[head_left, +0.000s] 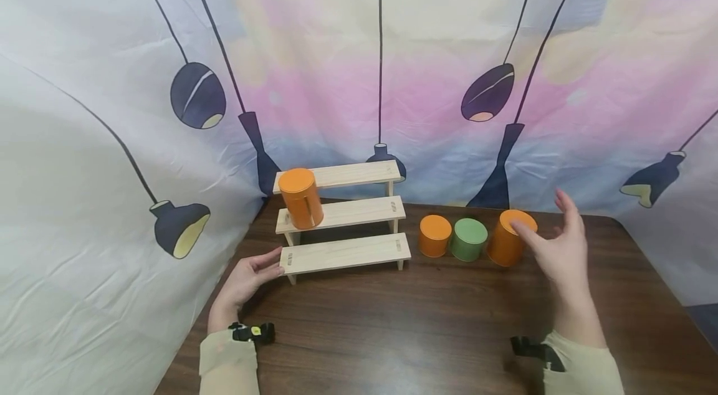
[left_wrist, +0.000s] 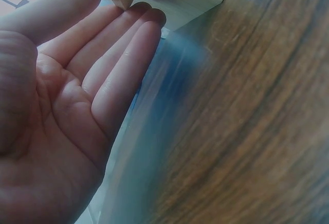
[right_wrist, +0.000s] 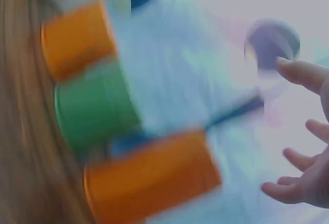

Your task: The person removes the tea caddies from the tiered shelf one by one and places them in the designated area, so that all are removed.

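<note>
A three-tier wooden stand rests on the table. My left hand holds the left end of its lowest tier; in the left wrist view the thumb and fingertips meet the pale wood. On the middle tier stands a tall orange tin. My right hand is spread, its thumb overlapping another tall orange tin in the head view. The right wrist view shows these fingers apart from that tin. Left of it are a short green tin and a short orange tin.
The dark wooden table runs back to a cloth backdrop printed with hanging lamps. More cloth drapes along the left side. Bare tabletop lies in front of the stand and tins.
</note>
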Demonstrator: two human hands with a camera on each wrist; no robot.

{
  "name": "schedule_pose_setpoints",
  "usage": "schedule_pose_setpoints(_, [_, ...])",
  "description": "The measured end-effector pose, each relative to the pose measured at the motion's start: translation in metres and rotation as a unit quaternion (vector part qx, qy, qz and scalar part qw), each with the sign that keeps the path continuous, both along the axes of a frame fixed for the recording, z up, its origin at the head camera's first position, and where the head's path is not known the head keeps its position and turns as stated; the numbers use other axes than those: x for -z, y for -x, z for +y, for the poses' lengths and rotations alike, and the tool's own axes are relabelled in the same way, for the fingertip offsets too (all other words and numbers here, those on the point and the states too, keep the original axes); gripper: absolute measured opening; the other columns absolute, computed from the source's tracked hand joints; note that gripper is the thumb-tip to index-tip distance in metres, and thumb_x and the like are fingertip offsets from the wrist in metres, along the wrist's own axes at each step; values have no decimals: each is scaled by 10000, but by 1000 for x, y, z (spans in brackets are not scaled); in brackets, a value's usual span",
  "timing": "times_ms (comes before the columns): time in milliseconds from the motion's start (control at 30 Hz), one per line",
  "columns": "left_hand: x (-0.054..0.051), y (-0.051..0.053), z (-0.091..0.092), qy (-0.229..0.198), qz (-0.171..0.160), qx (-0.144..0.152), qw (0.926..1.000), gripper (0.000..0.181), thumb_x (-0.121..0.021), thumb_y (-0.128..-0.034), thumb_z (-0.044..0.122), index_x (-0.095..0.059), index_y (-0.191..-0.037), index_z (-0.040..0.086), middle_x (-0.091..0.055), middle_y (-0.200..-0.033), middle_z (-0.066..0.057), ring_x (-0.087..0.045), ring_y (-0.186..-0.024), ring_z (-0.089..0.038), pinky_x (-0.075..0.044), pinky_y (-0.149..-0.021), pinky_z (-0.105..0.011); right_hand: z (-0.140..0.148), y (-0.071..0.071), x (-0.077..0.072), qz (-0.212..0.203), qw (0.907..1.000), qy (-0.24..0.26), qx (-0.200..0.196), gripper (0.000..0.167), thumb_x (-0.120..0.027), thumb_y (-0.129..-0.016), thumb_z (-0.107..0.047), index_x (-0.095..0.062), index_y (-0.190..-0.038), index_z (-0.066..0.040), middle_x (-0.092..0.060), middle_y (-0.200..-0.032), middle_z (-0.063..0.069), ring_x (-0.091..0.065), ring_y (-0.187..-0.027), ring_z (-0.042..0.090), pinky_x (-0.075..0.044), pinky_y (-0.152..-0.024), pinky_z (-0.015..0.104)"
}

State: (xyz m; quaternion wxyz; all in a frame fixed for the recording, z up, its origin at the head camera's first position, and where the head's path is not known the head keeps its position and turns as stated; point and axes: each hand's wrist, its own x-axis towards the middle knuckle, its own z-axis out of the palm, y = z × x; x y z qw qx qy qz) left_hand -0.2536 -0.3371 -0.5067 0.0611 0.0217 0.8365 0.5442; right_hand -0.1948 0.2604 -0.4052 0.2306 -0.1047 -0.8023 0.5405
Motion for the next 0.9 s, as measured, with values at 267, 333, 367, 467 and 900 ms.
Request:
schedule_pose_setpoints(267, [-2, 1, 0, 53, 13, 50, 10000, 642, -820, -979, 275, -582, -1516, 14, -529, -1577, -152, -609, -1371, -321, -477, -1125, -450, -135, 46, 5, 1168, 9781, 330, -1692, 789, -908, -881, -148, -524, -1568, -111, -521, -1589, 117, -517, -1412, 362, -428, -1165, 560])
schedule_pose_setpoints(333, [-2, 1, 1, 91, 19, 31, 10000, 647, -822, -977, 281, -582, -1516, 14, -536, -1572, -148, -608, -1373, -322, -475, -1127, -451, -173, 62, 12, 1070, 9671, 507, -2253, 760, -904, -890, -179, -538, -1556, -134, -551, -1562, 115, -555, -1376, 380, -475, -1125, 552])
schedule_pose_setpoints(367, [-2, 1, 1, 118, 23, 33, 9999, 648, -820, -978, 283, -581, -1516, 12, -536, -1572, -147, -608, -1373, -323, -475, -1129, -452, -192, 69, 15, 989, 9604, 583, -2540, 751, -897, -898, -186, -536, -1556, -145, -559, -1554, 121, -577, -1356, 395, -500, -1106, 548])
schedule_pose_setpoints(467, [-2, 1, 1, 139, 8, 33, 9999, 651, -824, -974, 284, -583, -1512, 6, -543, -1565, -153, -607, -1374, -325, -476, -1130, -454, -244, 87, 18, 650, 9445, 726, -3137, 785, -897, -903, -222, -504, -1582, -187, -553, -1562, 108, -583, -1370, 367, -523, -1101, 501])
schedule_pose_setpoints(900, [-3, 0, 0, -30, -46, 17, 10000, 626, -826, -973, 232, -591, -1504, -2, -544, -1560, -160, -624, -1349, -302, -513, -1084, -367, -348, 110, 11, 250, 9581, -42, -2853, 908, -950, -841, -343, -475, -1601, -198, -577, -1510, 73, -558, -1382, 334, -471, -1128, 513])
